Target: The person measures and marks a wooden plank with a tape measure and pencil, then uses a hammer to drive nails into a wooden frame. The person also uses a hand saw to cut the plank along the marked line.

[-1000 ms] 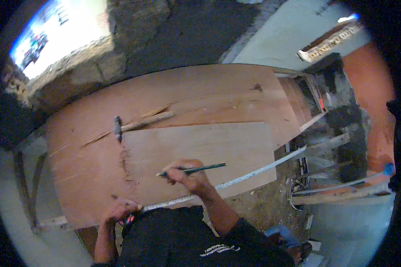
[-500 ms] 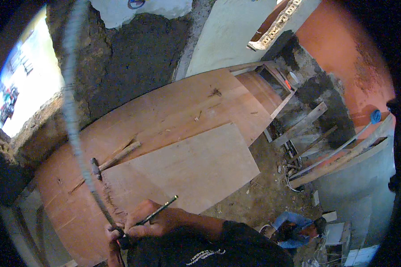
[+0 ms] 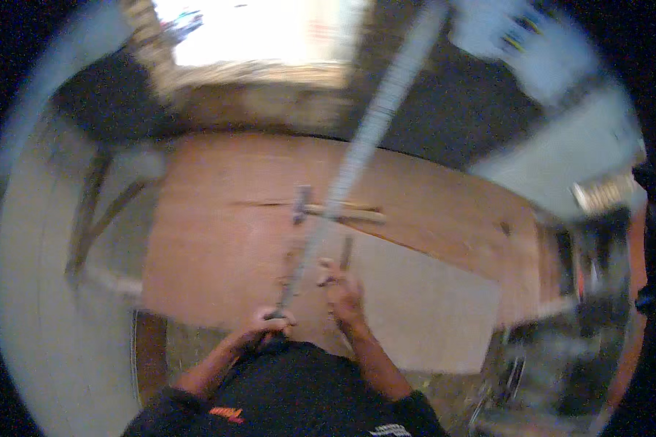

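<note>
While left hand (image 3: 270, 324) grips long straightedge (image 3: 357, 156), pencil (image 3: 345, 253) in right hand (image 3: 342, 291)

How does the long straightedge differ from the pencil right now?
The straightedge is long, pale and metallic; the pencil is short and dark. The left hand holds the straightedge's near end, and the right hand holds the pencil. Both point away over the wooden board.

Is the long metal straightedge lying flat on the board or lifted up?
Lifted: the left hand grips the straightedge's near end, and it rises past the board toward the wall.
</note>
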